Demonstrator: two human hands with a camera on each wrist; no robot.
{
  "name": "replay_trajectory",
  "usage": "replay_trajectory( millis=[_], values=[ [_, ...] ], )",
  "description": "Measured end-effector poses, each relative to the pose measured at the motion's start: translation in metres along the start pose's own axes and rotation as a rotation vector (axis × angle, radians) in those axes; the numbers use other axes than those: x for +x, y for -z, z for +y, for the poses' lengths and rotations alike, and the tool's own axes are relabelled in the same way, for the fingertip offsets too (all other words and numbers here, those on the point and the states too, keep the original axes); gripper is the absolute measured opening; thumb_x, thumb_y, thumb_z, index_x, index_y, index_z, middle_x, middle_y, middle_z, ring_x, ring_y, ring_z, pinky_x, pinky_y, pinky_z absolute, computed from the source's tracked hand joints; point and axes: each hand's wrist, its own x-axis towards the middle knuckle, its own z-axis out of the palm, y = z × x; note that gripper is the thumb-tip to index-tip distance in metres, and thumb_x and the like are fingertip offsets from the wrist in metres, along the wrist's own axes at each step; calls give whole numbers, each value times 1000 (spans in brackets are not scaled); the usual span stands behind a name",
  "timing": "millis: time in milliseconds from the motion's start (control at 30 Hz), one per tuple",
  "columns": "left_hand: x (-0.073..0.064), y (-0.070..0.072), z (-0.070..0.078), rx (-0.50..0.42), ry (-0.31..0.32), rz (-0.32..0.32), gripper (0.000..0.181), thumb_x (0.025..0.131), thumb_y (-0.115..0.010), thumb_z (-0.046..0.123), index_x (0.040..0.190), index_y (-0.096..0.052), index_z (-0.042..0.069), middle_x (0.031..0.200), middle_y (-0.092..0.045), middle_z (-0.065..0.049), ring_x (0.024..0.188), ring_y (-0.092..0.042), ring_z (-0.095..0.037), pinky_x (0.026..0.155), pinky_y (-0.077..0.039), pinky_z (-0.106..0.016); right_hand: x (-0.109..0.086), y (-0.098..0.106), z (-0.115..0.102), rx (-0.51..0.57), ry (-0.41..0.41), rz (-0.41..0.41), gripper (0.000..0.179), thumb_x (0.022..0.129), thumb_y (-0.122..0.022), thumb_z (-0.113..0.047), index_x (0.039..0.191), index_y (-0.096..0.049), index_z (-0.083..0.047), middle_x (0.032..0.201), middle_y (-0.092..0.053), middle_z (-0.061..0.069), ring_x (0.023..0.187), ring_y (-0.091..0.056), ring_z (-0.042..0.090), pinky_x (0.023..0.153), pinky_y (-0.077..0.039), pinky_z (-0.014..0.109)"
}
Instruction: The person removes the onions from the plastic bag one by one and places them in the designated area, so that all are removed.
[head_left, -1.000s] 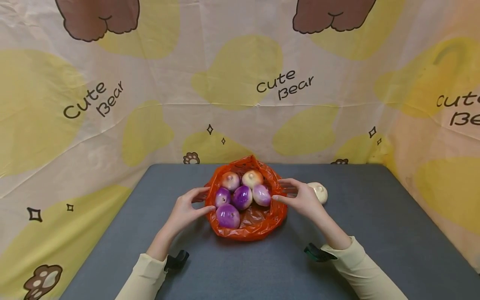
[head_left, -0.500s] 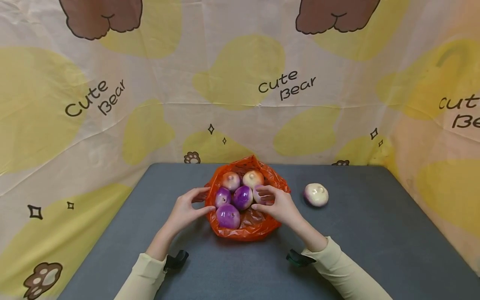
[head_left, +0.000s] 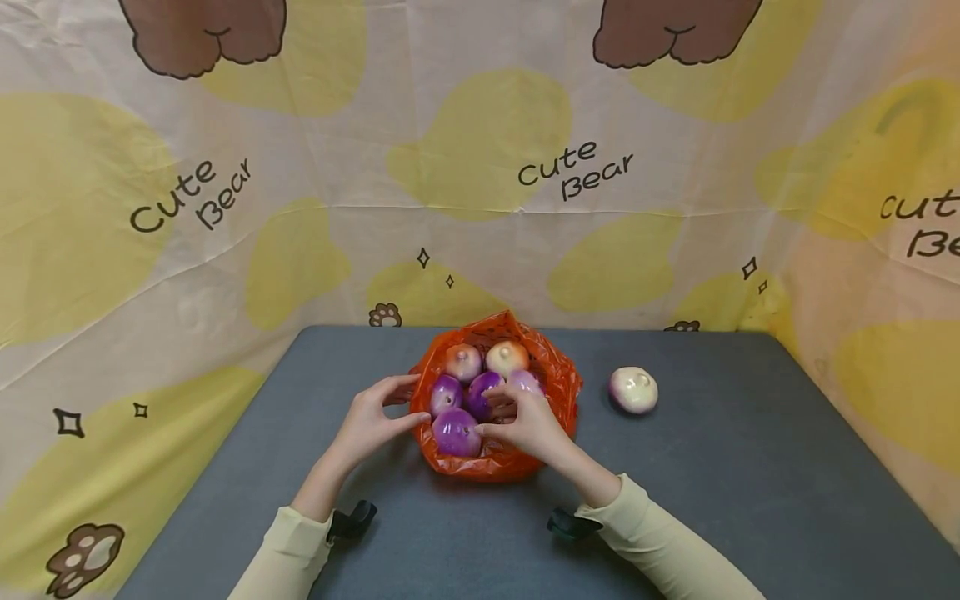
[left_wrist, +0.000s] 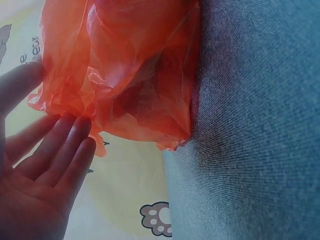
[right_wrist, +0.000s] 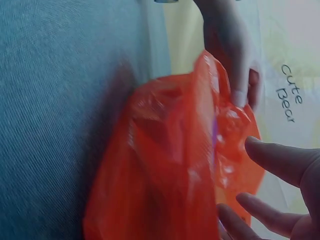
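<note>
An orange plastic bag (head_left: 487,472) stands with its mouth open, holding several onions. A large purple onion (head_left: 453,432) is at the front left, a smaller purple onion (head_left: 446,393) behind it, and a pale-topped onion (head_left: 507,357) at the back. At the bag's left side my left hand (head_left: 372,414) touches the rim; its fingers look fairly straight in the left wrist view. Over the bag's mouth hovers my right hand (head_left: 527,423), thumb and fingers spread apart, thumb tip near the large purple onion. It partly covers the middle purple onion (head_left: 482,387). No onion is visibly held.
One white-and-purple onion (head_left: 634,390) lies on the grey table (head_left: 735,467), right of the bag. Behind the table hangs a patterned cloth (head_left: 465,150). A dark wrist mount (head_left: 352,521) sits at the left cuff and another mount (head_left: 573,525) at the right.
My right hand has moved left from the bag's right rim to over the onions in its mouth. The lone onion is now fully uncovered. My left hand has stayed put.
</note>
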Motion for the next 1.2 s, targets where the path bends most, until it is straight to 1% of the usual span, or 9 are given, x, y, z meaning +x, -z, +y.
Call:
replay_trajectory(
  millis=[100,267,467,767,967,1200],
  values=[
    [0,0,0,0,-3,-3,56,75,-82,29,123,-60,11,111,-67,-3,97,-65,-16,86,-55,-36,0,-6,1,-20,8,-20,47,76,-80,-17,115,-61,3,106,-67,20,95,-66,34,83,-56,44],
    [-2,1,1,2,10,-3,57,74,-81,30,124,-60,11,112,-67,-3,98,-65,-17,86,-55,-37,-1,-13,3,-73,-36,-55,47,77,-79,-21,115,-62,-1,106,-68,18,96,-67,30,83,-56,41],
    [-3,1,1,-7,8,-5,58,74,-81,31,124,-60,10,112,-67,-6,97,-66,-21,86,-55,-39,-3,-19,8,-79,-72,-90,52,77,-80,-25,119,-60,-2,108,-67,17,98,-66,30,84,-56,42],
    [-3,0,-1,2,22,-15,56,75,-81,31,124,-60,12,112,-67,-1,99,-65,-15,87,-55,-35,-4,-27,15,-103,-19,-109,61,76,-81,-25,127,-55,-6,109,-67,12,97,-66,26,84,-56,40],
    [-2,1,0,11,13,-21,56,76,-80,32,125,-60,12,113,-66,-2,99,-64,-16,87,-55,-38,-2,-28,14,-111,-13,-117,64,75,-81,-22,130,-53,-8,113,-65,12,99,-66,26,84,-56,40],
    [-3,1,-1,10,7,-13,56,75,-81,31,124,-60,11,112,-67,-4,98,-65,-18,86,-55,-39,-1,-32,14,-149,-33,-130,67,73,-83,-22,131,-51,-10,113,-66,12,100,-67,24,83,-57,38]
  ],
)
